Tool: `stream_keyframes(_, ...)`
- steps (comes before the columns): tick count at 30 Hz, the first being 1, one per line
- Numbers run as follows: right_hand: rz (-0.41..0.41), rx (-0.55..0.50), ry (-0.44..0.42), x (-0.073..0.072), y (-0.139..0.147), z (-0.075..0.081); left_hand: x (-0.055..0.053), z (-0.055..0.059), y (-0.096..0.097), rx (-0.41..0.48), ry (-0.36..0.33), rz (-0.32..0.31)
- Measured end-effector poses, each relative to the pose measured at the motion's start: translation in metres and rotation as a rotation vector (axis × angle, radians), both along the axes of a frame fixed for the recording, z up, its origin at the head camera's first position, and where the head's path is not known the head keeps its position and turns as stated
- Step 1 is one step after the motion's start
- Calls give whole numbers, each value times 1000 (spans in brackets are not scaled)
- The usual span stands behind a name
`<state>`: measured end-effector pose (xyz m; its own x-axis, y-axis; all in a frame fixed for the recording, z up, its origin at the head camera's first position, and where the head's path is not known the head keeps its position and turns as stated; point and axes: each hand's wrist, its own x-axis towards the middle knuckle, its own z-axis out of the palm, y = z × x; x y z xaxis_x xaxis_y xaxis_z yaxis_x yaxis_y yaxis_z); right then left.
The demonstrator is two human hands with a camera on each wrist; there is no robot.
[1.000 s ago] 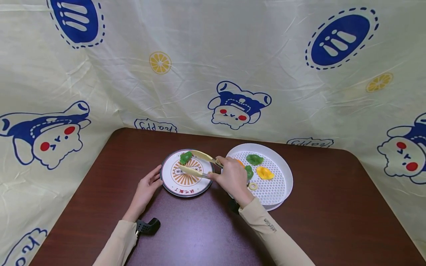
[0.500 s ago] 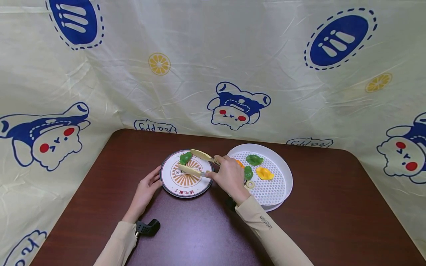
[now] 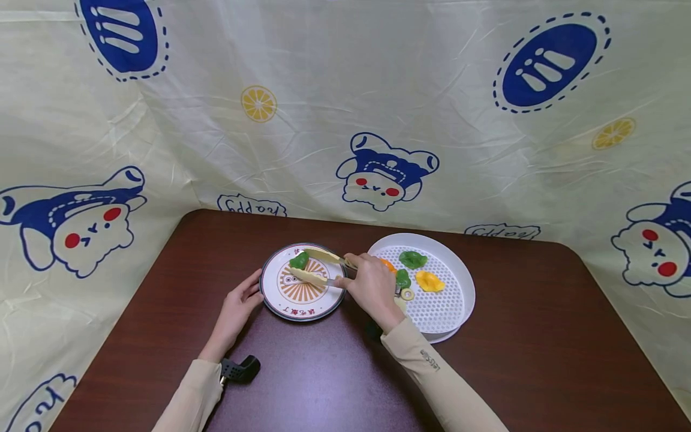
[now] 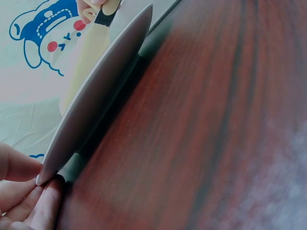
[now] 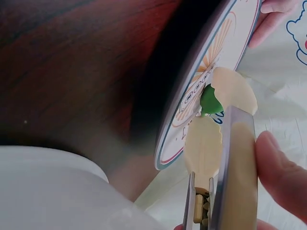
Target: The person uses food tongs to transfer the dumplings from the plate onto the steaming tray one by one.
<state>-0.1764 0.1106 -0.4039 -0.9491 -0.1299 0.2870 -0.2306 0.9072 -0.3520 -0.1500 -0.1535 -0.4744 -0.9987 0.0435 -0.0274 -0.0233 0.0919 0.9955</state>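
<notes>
My left hand [image 3: 237,306] pinches the left rim of a white round plate [image 3: 281,299], thumb above and fingers below, as the left wrist view shows. The plate bears a printed orange sunburst and a blue edge line. Near its far side lies a crinkled green piece [image 3: 299,260], perhaps a pepper. My right hand [image 3: 375,288] grips cream-tipped metal tongs [image 3: 313,277] over the plate. Their tips stand apart beside the green piece [image 5: 210,101]; whether they touch it I cannot tell.
Right of the plate stands a round white perforated tray [image 3: 468,294]. On it lie green pieces [image 3: 413,259], a yellow piece [image 3: 430,281], an orange piece [image 3: 387,264] partly behind the right hand, and a small pale ring [image 3: 407,294]. A patterned cloth [image 3: 302,156] hangs behind the table.
The right hand has shifted slightly left. The far arm of the tongs has come down nearer the other, and the green piece on the plate has moved a little left. The left hand stays put.
</notes>
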Motion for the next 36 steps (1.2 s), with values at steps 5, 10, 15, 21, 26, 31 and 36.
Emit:
stream_keyframes(5,3,-16,3,4,4,1,-1,-2,0,-2,3,-2)
stream_keyframes(10,17,-26,36,7,10,3,-1,-2,0,11,7,-1)
stream_keyframes(15,17,-39,46,11,18,8,0,-1,1,21,9,-3)
stream_keyframes(21,15,-56,32,16,29,13,1,0,0,21,-1,-9)
stream_keyframes(26,14,-71,32,21,40,17,1,1,0,4,-5,-1)
stream_keyframes(31,28,-83,67,27,54,20,2,1,0,-14,-8,5)
stream_keyframes(36,34,-85,101,35,69,26,1,1,1,-5,-2,1)
